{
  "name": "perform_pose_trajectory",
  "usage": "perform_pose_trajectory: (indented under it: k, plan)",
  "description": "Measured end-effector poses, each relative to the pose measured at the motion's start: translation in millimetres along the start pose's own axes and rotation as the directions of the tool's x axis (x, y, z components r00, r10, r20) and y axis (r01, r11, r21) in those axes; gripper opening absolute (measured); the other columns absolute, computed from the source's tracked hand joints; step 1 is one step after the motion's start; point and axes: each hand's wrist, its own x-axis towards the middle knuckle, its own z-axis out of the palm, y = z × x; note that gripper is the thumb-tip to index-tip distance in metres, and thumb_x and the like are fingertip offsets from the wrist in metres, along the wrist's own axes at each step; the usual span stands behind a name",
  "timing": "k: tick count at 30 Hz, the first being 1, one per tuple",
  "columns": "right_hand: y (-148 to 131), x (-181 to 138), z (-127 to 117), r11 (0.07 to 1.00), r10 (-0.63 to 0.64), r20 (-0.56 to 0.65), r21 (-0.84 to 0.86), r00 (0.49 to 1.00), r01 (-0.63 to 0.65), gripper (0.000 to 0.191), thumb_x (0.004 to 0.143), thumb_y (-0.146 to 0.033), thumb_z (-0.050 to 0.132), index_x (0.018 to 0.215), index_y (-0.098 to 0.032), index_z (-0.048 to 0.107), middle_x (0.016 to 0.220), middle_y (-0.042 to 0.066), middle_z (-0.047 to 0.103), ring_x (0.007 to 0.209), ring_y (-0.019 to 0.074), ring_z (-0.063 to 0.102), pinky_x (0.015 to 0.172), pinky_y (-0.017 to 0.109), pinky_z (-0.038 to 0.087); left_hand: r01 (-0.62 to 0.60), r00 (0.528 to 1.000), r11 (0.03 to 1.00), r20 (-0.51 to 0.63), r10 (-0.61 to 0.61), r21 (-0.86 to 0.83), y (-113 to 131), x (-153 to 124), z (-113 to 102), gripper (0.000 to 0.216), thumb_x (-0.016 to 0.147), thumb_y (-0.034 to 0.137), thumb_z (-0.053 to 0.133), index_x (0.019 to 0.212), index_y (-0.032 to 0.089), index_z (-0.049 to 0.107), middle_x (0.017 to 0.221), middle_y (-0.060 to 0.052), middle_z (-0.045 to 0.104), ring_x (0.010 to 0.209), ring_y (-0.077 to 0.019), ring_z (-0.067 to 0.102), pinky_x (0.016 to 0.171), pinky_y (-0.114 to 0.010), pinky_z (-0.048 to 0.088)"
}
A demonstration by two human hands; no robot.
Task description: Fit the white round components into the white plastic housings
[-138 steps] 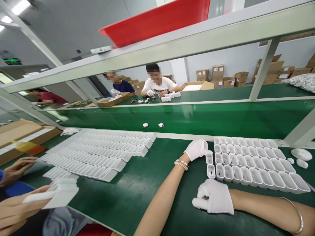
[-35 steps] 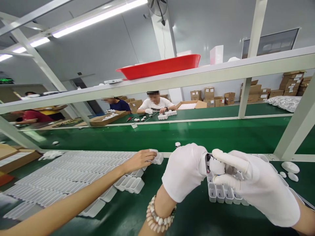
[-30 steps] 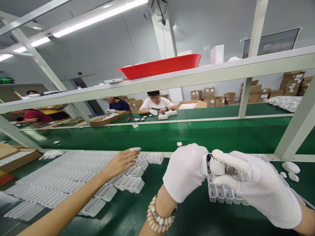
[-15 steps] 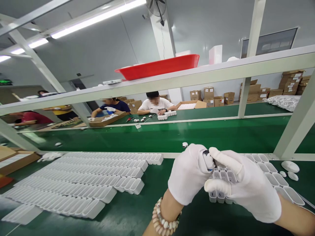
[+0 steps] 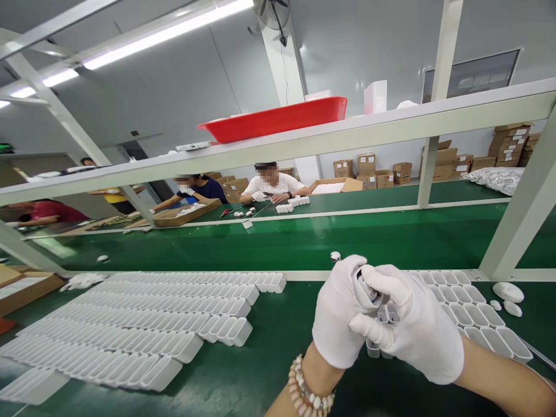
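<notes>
My left hand (image 5: 341, 313), in a white glove, is closed around a small white and dark part (image 5: 367, 286). The glove hides most of that part, so its kind does not show. My right hand (image 5: 408, 324), also gloved, meets the left one, its thumb and forefinger against the same part. Below and behind the right hand stand white open-topped plastic cases (image 5: 471, 315) in rows. Longer rows of the same cases (image 5: 130, 330) fill the bench to the left. A small round white and dark piece (image 5: 335, 256) lies on the green belt just beyond my hands.
A rail and shelf (image 5: 278, 153) cross in front at head height, with a red tray (image 5: 278, 119) on top. White rounded pieces (image 5: 508, 292) and a thin metal tool (image 5: 538, 353) lie at the right. Across the green belt (image 5: 391, 231) other people sit working. An open carton (image 5: 30, 289) stands far left.
My right hand has moved left and closed in on the left hand, covering more of the small part. The camera view has shifted slightly. The piece on the belt appears a little further right.
</notes>
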Motion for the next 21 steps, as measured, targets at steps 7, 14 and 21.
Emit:
perform_pose_trajectory:
  k: [7,14,21]
  plan:
    - [11,22,-23,0.570,0.604,0.322,0.464,0.729,-0.678,0.025,0.079,-0.043,0.064,0.084,-0.019,0.064,0.069,0.002,0.065,0.051,0.0128,0.056,0.044,0.023,0.043,0.140,0.939,0.962,0.339,-0.054,-0.233,4,11,-13,0.075,0.068,0.019,0.073,0.135,0.025,0.038,0.113,-0.006,0.064,0.089,-0.0185,0.067,0.076,-0.030,0.059]
    - [17,25,-16,0.229,0.532,0.625,0.543,0.571,-0.808,0.038,0.079,-0.047,0.064,0.061,-0.018,0.049,0.045,-0.005,0.046,0.037,0.0063,0.038,0.038,0.019,0.025,0.317,0.883,0.888,0.445,-0.149,-0.332,-3,23,-19,0.057,0.059,0.035,0.083,0.110,0.022,0.063,0.113,-0.005,0.066,0.101,-0.0228,0.064,0.089,-0.036,0.053]
    - [18,26,-15,0.134,0.490,0.665,0.581,0.563,-0.803,0.035,0.076,-0.042,0.064,0.059,-0.018,0.044,0.047,-0.007,0.040,0.037,0.0054,0.031,0.039,0.020,0.017,0.386,0.899,0.873,0.333,-0.284,-0.299,-2,16,-2,0.050,0.057,0.031,0.082,0.102,0.019,0.063,0.104,-0.006,0.068,0.097,-0.0238,0.063,0.087,-0.039,0.051]
